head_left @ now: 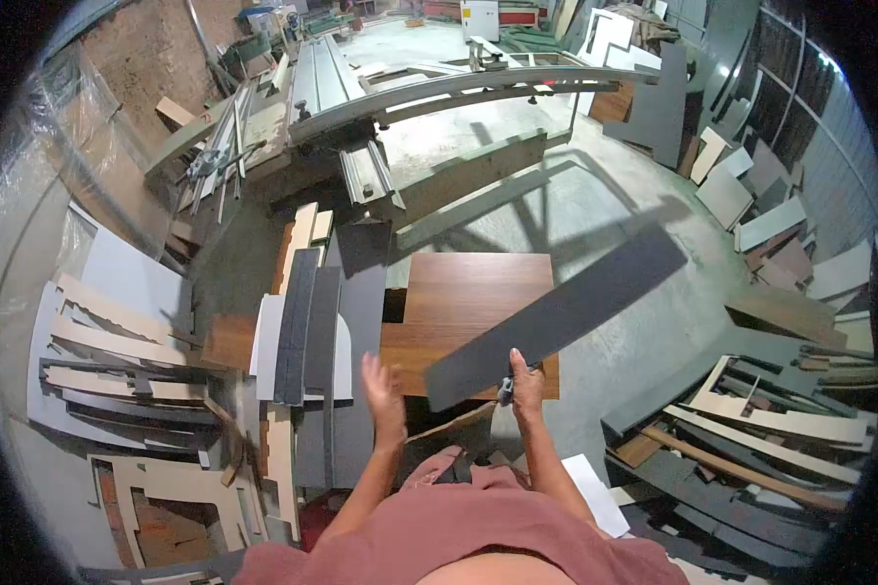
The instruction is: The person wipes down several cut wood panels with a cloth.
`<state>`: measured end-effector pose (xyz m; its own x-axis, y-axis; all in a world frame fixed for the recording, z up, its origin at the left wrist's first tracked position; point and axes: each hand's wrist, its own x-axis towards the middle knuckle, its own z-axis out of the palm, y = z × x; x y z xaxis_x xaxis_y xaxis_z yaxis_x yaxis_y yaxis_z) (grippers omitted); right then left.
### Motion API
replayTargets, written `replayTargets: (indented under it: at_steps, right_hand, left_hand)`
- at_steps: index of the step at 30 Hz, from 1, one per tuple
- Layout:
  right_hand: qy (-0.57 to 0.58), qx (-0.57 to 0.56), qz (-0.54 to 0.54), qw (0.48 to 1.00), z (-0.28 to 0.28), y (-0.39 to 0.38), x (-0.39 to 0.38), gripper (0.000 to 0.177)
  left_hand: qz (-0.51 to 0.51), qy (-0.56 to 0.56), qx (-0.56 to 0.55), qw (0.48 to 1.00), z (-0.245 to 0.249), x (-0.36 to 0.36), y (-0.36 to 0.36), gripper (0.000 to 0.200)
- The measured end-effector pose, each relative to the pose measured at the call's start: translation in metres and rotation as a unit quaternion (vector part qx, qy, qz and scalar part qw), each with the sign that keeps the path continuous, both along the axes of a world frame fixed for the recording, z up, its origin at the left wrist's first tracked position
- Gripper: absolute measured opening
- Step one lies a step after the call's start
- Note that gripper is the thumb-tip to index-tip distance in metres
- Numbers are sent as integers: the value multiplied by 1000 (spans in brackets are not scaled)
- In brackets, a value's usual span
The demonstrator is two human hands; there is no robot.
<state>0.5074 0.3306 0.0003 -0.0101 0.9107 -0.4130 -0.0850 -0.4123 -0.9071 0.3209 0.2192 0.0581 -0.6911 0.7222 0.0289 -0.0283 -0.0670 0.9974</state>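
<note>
Many offcuts (751, 458) litter concrete floor (605, 195); right hand (527, 385) grips panel (556, 317).

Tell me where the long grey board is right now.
Head view, right of centre: the long grey board, gripped at its near end by the right hand, slants up-right above the brown panel.

Both our bare arms reach forward. Our left hand (382, 385) is spread flat, fingers straight; our right hand (527, 382) is closed in a grip.
</note>
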Motion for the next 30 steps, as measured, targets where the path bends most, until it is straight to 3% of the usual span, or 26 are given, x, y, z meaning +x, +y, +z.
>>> replayTargets:
  at_steps: [1, 3, 4, 5, 6, 7, 8, 9, 10, 11, 12, 17, 21, 23, 24, 26, 30]
  right_hand:
    - [-3, 1, 3, 1000, -1, -2, 0, 28]
    - [-34, 175, -34, 983, -5, -7, -7, 29]
    - [-58, 277, -66, 957, -8, -4, -11, 33]
    - [-143, 299, -11, 943, -6, -9, -9, 29]
    - [-225, 326, 38, 917, -3, -15, -7, 30]
    - [-237, 328, 47, 913, 13, -23, -8, 32]
    - [-249, 329, 56, 909, 28, -31, -10, 35]
    - [-313, 409, 56, 855, 39, -31, -10, 37]
    - [-371, 484, 53, 791, 46, -31, -11, 39]
    - [-369, 483, 50, 793, 49, -32, -11, 39]
    - [-374, 501, 79, 776, 50, -32, -9, 40]
    - [-371, 531, 136, 749, 68, -39, 5, 37]
    - [-319, 524, 192, 766, 25, -35, 53, 33]
    - [-299, 382, 226, 845, -2, -34, 75, 34]
    - [-296, 383, 241, 841, -7, -32, 74, 34]
    - [-231, 301, 239, 894, 25, -33, 53, 43]
    - [-262, 493, 344, 755, 64, -25, -12, 45]
  left_hand:
    - [-52, 73, -8, 996, 24, 12, 16, 87]
    - [-135, 263, 4, 955, 39, 33, 47, 95]
    - [-145, 268, 46, 951, 43, 46, 63, 91]
    - [-154, 273, 87, 946, 44, 60, 78, 87]
    - [-145, 252, 116, 950, 44, 75, 92, 85]
    - [-136, 231, 145, 952, 42, 86, 102, 83]
    - [-93, 129, 138, 978, 33, 86, 105, 72]
    - [-93, 129, 136, 978, 25, 87, 104, 72]
    - [-64, -48, 177, 981, 42, 88, 99, 60]
    - [-32, -224, 210, 951, 51, 86, 96, 50]
    - [-39, -263, 207, 941, 33, 77, 100, 34]
    - [3, -343, 193, 919, 25, 48, 103, 45]
    - [21, -358, 172, 918, 24, 14, 96, 51]
    - [15, -343, 179, 922, 24, 3, 89, 60]
    - [30, -344, 181, 921, 25, 1, 87, 60]
    - [-9, -389, 167, 906, 33, 5, 80, 70]
    - [-62, -360, 185, 912, 10, 15, 76, 77]
